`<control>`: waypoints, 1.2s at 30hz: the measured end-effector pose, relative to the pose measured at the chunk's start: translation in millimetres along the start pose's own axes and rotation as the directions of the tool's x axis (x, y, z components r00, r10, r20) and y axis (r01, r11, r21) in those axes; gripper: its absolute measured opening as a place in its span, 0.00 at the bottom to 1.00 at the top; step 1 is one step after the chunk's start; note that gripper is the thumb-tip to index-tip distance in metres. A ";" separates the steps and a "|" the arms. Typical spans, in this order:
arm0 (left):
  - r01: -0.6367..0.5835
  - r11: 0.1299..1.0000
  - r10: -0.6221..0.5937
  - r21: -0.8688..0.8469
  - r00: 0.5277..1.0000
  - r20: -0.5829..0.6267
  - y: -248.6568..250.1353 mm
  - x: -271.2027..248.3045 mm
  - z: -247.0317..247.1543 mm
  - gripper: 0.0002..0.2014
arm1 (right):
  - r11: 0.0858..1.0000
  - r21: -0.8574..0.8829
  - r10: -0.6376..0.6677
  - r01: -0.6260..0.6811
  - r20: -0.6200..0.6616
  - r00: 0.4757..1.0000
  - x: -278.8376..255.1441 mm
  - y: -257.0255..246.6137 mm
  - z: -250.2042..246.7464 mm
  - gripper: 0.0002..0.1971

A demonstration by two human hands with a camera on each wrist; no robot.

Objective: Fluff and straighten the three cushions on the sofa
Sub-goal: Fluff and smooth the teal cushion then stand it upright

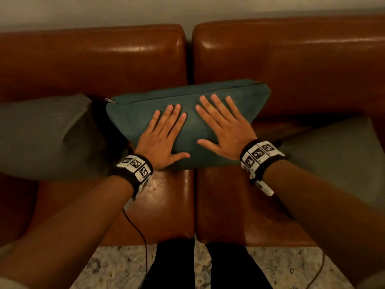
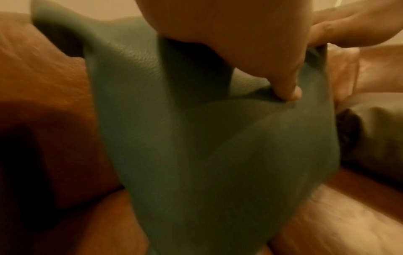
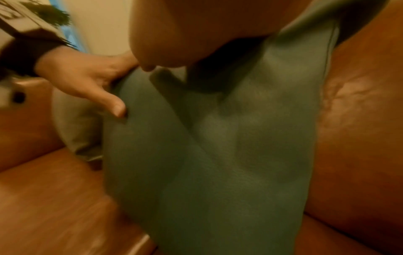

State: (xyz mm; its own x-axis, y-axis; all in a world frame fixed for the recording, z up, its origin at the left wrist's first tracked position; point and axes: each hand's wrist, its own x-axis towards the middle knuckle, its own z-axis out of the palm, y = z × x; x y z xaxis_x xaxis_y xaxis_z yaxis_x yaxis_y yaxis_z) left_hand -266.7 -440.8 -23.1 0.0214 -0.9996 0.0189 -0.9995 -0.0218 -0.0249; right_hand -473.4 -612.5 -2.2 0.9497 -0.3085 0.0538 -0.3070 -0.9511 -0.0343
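A teal cushion (image 1: 187, 105) (image 2: 218, 155) (image 3: 229, 155) leans against the back of the brown leather sofa (image 1: 93, 65) over the gap between the two seats. Its zipper runs along the top edge. My left hand (image 1: 164, 132) lies flat on the cushion's front with fingers straight and spread. My right hand (image 1: 225, 124) presses flat beside it, fingers also spread. A grey-green cushion (image 1: 48, 134) sits at the left of the sofa, and another grey-green cushion (image 1: 341, 155) sits at the right.
The sofa's front seat edge (image 1: 193, 236) is just ahead of my legs (image 1: 200, 265), which stand on a speckled stone floor (image 1: 116, 265). Thin black cables (image 1: 137, 228) hang from both wrist bands. A pale wall (image 1: 187, 9) runs behind the sofa.
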 end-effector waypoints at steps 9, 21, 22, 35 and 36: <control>-0.029 0.998 0.032 0.050 0.998 -0.053 -86.9 -0.2 23.0 0.52 | 0.994 -0.054 0.088 -0.095 -0.130 0.988 21.5 53.7 23.1 0.51; 0.140 0.988 -0.148 -0.061 0.978 -0.145 5.7 -48.1 48.4 0.45 | 0.985 -0.023 0.152 -0.170 -0.340 0.928 -21.4 -18.9 52.3 0.36; 0.069 0.996 -0.075 -0.047 0.987 -0.141 19.8 -48.2 56.4 0.50 | 0.993 -0.002 0.111 -0.118 -0.327 0.939 -24.8 -34.9 58.2 0.37; -0.042 0.976 0.080 0.215 0.982 -0.169 -43.0 -12.1 89.3 0.60 | 0.965 -0.249 0.013 -0.082 -0.268 0.963 -26.1 65.2 69.1 0.49; -0.014 0.977 0.054 0.214 0.982 -0.182 -43.6 -15.0 90.8 0.60 | 0.960 -0.254 0.058 -0.120 -0.240 0.969 -33.5 76.1 65.8 0.50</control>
State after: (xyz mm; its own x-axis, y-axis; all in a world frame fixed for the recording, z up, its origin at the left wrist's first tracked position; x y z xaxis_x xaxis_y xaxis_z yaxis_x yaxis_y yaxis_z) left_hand -221.1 -426.5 -113.0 -0.0374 -0.9792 0.1993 -0.9710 -0.0115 -0.2387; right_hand -524.5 -673.5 -72.3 0.8879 -0.3577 0.2892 -0.4241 -0.8800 0.2139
